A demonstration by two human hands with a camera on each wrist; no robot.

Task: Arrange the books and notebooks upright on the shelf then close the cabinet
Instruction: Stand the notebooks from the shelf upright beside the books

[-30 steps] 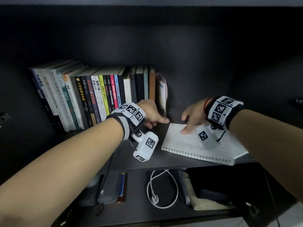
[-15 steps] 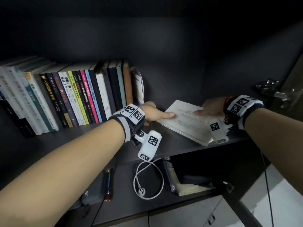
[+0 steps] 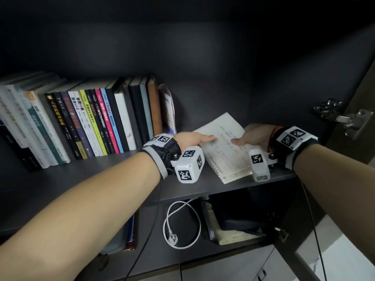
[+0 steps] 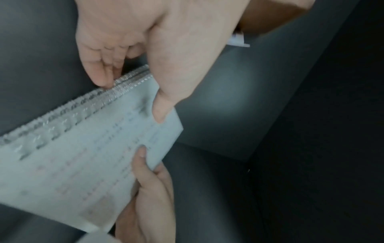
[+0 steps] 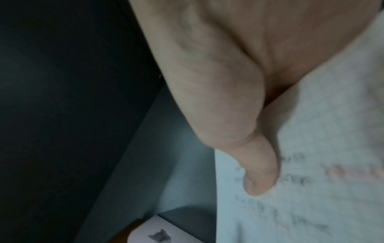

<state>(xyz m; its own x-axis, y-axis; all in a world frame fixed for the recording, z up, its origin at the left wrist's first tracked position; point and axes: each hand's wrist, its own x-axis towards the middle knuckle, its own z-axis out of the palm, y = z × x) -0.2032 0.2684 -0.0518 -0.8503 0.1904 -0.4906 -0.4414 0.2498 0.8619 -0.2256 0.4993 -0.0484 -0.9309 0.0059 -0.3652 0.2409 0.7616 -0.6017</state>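
**Both hands on the spiral notebook at the right of the shelf**

Toward the right end of the dark grey shelf (image 3: 121, 177), a white spiral-bound notebook with handwritten lines (image 3: 223, 147) is held by both hands, its far corner tilted up off the board while its near edge sits close to the shelf's front edge. The left hand (image 3: 190, 139) grips it at the spiral-bound side: the thumb lies on the written page and the fingers (image 4: 99, 72) curl against the wire coil. The right hand (image 3: 253, 136) pinches the opposite side, thumb pressed on top of the page and fingers underneath; in the right wrist view only the thumb and the blurred page show clearly.

Along the left half of the shelf stands a row of upright books with coloured spines (image 3: 91, 122), white, black, yellow, pink and blue among them, ending in a brown-spined book (image 3: 155, 110) and a thin pale booklet (image 3: 169, 110) that leans against it. The notebook lies just to the right of this row, apart from it.

At the right edge a metal hinge (image 3: 349, 120) joins the open cabinet door. On the lower shelf lies a coiled white power cable with a plug (image 3: 180, 226).
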